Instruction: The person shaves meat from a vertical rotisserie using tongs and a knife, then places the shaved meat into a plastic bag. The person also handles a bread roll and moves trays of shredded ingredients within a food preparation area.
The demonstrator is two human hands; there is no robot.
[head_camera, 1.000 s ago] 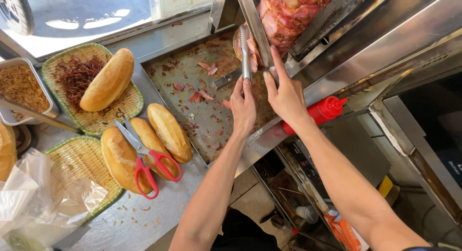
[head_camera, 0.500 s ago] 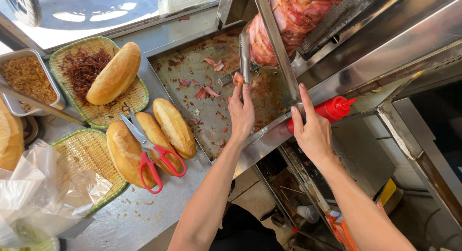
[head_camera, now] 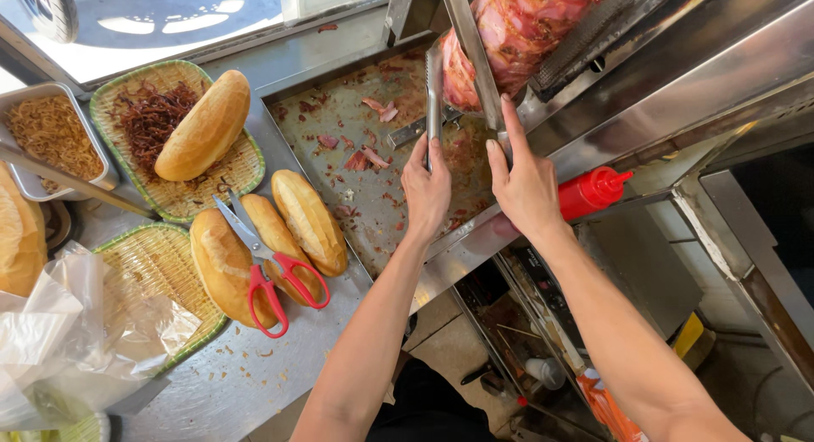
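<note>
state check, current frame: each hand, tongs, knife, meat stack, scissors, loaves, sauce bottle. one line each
left hand: gripping tongs
right hand: gripping knife
tongs: closed, tips against the meat
knife: blade laid along the meat
meat stack: on the spit, partly carved
scissors: open, lying across two loaves
loaves: whole, uncut
red sauce bottle: capped, lying on its side

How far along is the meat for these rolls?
Done: shavings lie on the steel tray. In hand: left hand holds tongs at the meat stack; right hand holds a long blade. Left: three rolls look uncut, scissors on them.
</note>
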